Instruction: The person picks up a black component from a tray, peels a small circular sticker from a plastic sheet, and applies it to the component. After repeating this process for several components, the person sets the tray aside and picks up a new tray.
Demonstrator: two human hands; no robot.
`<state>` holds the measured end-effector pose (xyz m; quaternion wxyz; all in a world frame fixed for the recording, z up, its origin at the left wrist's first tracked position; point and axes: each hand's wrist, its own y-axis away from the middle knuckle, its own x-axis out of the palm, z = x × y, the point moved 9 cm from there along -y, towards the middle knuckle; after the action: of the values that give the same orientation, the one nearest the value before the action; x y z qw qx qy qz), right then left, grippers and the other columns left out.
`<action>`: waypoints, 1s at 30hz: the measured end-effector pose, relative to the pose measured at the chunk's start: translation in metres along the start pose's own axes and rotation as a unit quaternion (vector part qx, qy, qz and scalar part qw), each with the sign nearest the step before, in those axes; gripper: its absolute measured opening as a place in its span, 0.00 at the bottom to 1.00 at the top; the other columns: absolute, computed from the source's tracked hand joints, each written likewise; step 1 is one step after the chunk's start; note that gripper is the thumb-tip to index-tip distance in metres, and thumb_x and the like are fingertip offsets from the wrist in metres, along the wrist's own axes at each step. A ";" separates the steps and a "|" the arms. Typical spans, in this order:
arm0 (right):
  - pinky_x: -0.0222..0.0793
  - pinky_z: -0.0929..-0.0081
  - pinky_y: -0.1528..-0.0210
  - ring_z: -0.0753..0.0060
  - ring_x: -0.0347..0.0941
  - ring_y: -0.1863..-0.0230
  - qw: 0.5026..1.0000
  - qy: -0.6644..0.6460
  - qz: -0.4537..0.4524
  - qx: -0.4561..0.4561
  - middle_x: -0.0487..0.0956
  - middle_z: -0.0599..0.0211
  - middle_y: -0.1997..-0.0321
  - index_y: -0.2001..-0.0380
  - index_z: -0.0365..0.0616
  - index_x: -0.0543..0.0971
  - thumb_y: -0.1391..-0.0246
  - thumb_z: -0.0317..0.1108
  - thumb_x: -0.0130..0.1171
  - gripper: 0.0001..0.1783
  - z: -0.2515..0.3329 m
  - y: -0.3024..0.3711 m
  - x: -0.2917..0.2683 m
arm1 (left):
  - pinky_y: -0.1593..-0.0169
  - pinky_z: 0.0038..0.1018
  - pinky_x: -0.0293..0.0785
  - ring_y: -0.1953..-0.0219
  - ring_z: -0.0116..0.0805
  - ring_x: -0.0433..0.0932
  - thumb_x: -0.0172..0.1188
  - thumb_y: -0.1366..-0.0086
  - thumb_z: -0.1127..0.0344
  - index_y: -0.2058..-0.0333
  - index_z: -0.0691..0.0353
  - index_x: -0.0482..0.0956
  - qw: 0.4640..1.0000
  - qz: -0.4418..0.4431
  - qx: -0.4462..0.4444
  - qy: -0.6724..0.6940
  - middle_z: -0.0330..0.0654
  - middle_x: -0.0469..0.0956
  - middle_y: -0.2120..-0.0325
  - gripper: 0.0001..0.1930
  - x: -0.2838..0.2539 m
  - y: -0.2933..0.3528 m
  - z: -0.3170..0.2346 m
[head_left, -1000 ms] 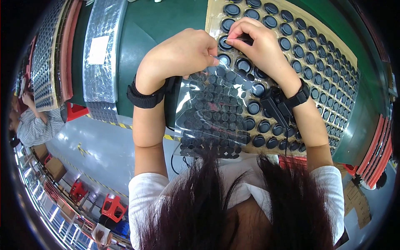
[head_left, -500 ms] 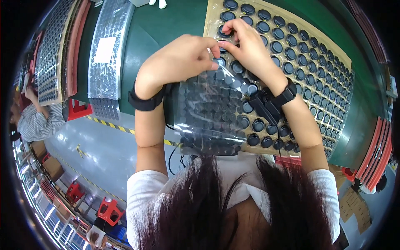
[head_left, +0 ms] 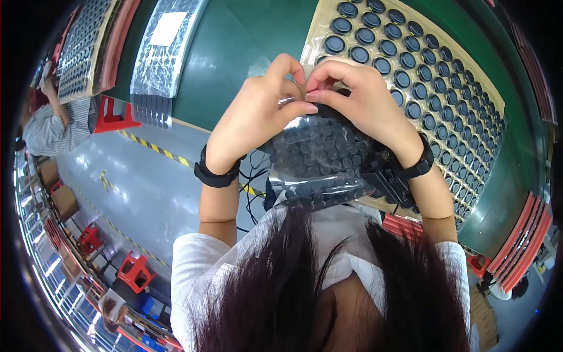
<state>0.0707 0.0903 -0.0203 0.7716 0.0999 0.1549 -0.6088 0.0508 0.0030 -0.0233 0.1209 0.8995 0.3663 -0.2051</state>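
Note:
A clear plastic sheet with rows of round dark discs (head_left: 319, 155) hangs bent in front of my chest, light glaring off its lower part. My left hand (head_left: 264, 111) pinches its upper edge between thumb and fingers. Right beside those fingertips, my right hand (head_left: 363, 97) is closed in a pinch at the same edge; what lies between its thumb and forefinger is too small to make out. Behind and to the right spreads a tan tray (head_left: 316, 38) of black round caps (head_left: 387, 48), partly covered by my right hand and forearm. Both my wrists wear black bands.
On the green table (head_left: 234, 47), another disc sheet under clear film (head_left: 155, 76) lies to the left. Stacked trays of caps (head_left: 88, 53) stand farther left near a seated person (head_left: 58, 126). A red stool (head_left: 114, 114) is by them. Red trays (head_left: 519, 237) are piled at right.
My right hand has drawn back from the caps on the tray to meet my left fingertips. The sheet has shifted to the right and bends more. The whole view has turned slightly.

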 end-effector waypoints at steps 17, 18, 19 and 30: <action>0.63 0.75 0.66 0.64 0.68 0.69 0.974 0.190 -0.005 -0.122 0.71 0.66 0.73 0.78 0.42 0.71 0.61 0.25 0.56 0.04 0.022 0.019 0.016 | 0.81 0.20 0.62 0.87 0.25 0.66 0.49 0.41 0.74 0.68 0.62 0.58 0.967 0.022 -0.117 0.226 0.38 0.71 0.83 0.07 0.022 0.030 0.022; 0.63 0.76 0.66 0.64 0.68 0.69 0.972 0.192 -0.004 -0.134 0.71 0.66 0.72 0.79 0.42 0.71 0.61 0.25 0.56 0.05 0.026 0.020 0.017 | 0.81 0.20 0.62 0.87 0.25 0.66 0.49 0.41 0.74 0.68 0.62 0.58 0.967 0.020 -0.117 0.227 0.38 0.71 0.83 0.07 0.021 0.033 0.022; 0.63 0.76 0.66 0.64 0.68 0.68 0.970 0.195 -0.002 -0.145 0.71 0.66 0.72 0.79 0.43 0.70 0.61 0.25 0.56 0.05 0.029 0.020 0.017 | 0.82 0.19 0.61 0.87 0.23 0.66 0.48 0.41 0.74 0.68 0.62 0.59 0.961 0.023 -0.133 0.242 0.37 0.71 0.83 0.07 0.022 0.036 0.026; 0.60 0.81 0.59 0.76 0.67 0.64 0.991 0.084 -0.106 -0.018 0.72 0.70 0.68 0.78 0.38 0.76 0.60 0.27 0.60 0.05 -0.046 -0.010 -0.044 | 0.80 0.16 0.61 0.82 0.17 0.64 0.47 0.40 0.72 0.67 0.61 0.63 0.950 0.063 -0.187 0.241 0.33 0.71 0.82 0.04 0.027 0.053 0.049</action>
<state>0.0460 0.1436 -0.0469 0.6884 0.1197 0.2395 -0.6741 0.0917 -0.0357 -0.0757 0.2073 0.9048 0.3588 0.0982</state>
